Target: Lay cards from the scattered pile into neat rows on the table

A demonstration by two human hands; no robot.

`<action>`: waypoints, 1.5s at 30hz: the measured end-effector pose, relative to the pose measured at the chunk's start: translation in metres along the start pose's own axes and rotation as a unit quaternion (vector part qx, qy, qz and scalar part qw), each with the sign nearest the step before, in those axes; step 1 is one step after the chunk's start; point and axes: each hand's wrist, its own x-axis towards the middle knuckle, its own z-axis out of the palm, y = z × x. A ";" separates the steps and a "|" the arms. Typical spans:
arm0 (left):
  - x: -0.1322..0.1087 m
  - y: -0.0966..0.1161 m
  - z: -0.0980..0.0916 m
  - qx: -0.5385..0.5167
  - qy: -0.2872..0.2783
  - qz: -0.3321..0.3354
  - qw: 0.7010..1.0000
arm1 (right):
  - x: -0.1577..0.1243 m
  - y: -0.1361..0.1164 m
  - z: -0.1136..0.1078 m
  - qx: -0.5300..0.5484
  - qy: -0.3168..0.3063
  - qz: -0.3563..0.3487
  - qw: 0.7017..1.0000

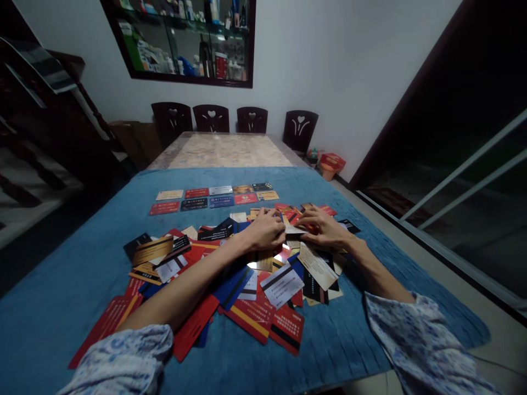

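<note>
A loose pile of plastic cards (247, 307) in red, blue, black, gold and white lies under and around both hands, many with a dark magnetic stripe. My right hand (325, 226) is closed on a pale card (295, 230) with a dark edge, thumb and fingers at its right end. Beside that card's left end, my left hand (265, 231) is closed with its fingers curled down over the pile; what its fingertips grip is hidden. A white card (283, 285) and a cream card (318, 265) lie on top, nearer me.
Beyond the pile, two rows of cards lie flat, among them a blue card (222, 202) and a red card (164, 208). A blue cloth (99, 236) covers the table's near part; bare stone tabletop (230, 150) shows behind. Dark chairs (252, 120) stand at the far end.
</note>
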 end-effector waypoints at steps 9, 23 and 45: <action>0.003 -0.007 -0.002 -0.064 0.042 -0.072 0.994 | 0.002 0.002 0.003 0.031 0.052 0.019 0.998; 0.003 -0.012 0.010 -0.108 0.092 -0.170 0.975 | 0.004 0.007 0.026 -0.021 0.130 0.086 0.988; -0.001 -0.003 0.008 -0.040 0.051 -0.203 0.977 | 0.010 0.001 0.028 -0.040 0.096 0.065 0.992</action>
